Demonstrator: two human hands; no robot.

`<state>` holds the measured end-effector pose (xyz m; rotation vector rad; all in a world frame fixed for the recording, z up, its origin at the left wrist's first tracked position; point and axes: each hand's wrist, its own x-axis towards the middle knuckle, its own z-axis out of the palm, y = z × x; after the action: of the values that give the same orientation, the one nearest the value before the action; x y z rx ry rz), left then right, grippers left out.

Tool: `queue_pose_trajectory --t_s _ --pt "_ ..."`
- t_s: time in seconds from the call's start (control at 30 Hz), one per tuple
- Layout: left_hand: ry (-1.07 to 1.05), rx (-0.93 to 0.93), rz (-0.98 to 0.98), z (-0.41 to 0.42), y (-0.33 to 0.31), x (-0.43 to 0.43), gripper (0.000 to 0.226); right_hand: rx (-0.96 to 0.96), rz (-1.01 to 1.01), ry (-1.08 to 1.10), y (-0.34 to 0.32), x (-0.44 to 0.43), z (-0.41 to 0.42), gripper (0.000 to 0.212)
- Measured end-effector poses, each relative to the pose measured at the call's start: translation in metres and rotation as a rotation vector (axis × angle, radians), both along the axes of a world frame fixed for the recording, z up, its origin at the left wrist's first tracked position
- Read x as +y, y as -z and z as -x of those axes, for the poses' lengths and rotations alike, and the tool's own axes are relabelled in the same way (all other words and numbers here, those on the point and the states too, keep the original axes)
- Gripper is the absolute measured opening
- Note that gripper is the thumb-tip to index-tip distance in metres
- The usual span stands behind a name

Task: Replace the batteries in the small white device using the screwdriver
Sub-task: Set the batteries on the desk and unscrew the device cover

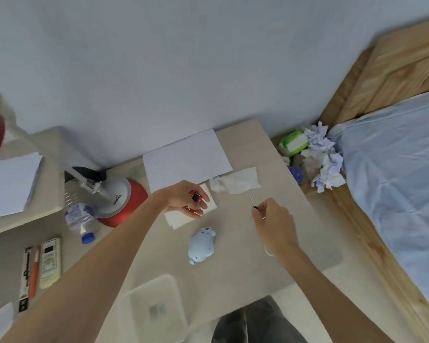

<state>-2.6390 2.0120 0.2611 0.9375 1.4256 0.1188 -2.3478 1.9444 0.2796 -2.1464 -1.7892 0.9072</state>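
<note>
Remote control [50, 262]: lying at the table's far left, beside two pens.
Lamp [131, 201]: standing on its red and white base, left of the hands.
Left hand [183, 198]: hovering over a folded tissue, its fingers curling round the batteries.
Batteries [195, 196]: red, sitting in the left fingers; possibly two, though blur is making the count uncertain.
Small white device [201, 246]: lying on the table [270, 243] between the two forearms and nearer than both hands, touched by neither. Its long axis is running from near-left to far-right, the rounder end pointing far-right.
Screwdriver [251, 199]: its thin shaft is sticking out of the right fist, the tip pointing away and slightly left.
Right hand [274, 219]: gripping the screwdriver's dark handle, well apart from the left hand.
Crumpled tissue [240, 180]: lying just beyond the screwdriver tip.
</note>
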Motion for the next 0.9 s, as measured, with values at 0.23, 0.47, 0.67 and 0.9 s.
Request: queue_pose_trajectory --t_s 0.23,0.47,0.67,0.9 --pt "0.248 0.053 0.085 0.009 0.064 0.029 0.033 -0.209 0.034 -0.2 0.072 0.033 0.004 0.024" --pt "0.353 0.143 -0.088 0.006 0.081 0.038 0.037 -0.217 0.044 -0.3 0.092 0.056 0.003 0.023" --pt "0.312 0.257 -0.298 0.015 0.086 0.031 0.037 -0.179 0.048 -0.297 0.093 0.059 0.005 0.021" --pt "0.241 0.286 -0.392 0.019 0.091 0.018 0.039 -0.153 0.039 -0.292 0.095 0.062 0.009 0.02"
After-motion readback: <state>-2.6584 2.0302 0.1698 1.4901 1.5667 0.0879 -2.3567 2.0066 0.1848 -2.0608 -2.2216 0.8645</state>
